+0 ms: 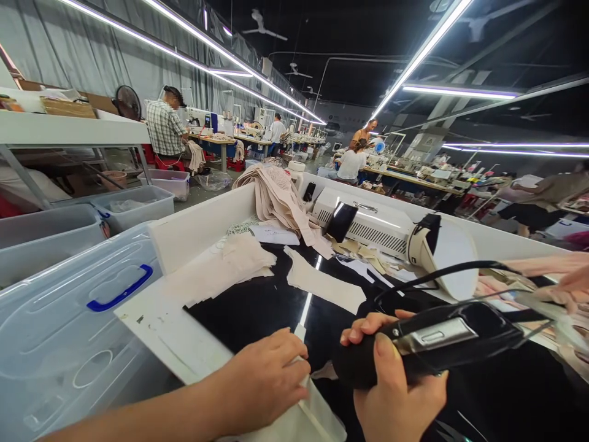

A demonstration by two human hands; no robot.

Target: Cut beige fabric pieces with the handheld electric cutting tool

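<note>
My right hand (396,380) is wrapped round a black corded hand tool (432,344) with a silver plate on its side; its exact kind I cannot tell. My left hand (262,380) has its fingers curled together at a pale cloth piece (317,414), low in the middle, and a narrow white strip (300,332) sticks up beyond the fingertips. Beyond my hands, a single beige fabric piece (324,279) lies flat on the glossy black work surface (257,313). A stack of beige fabric pieces (225,267) rests to its left.
A draped beige fabric bundle (276,196) hangs over the far rim. A white machine (368,218) and a dark phone-like slab (343,222) stand behind. Another person's hands (561,276) reach in at right. A clear lidded bin (73,325) is at left.
</note>
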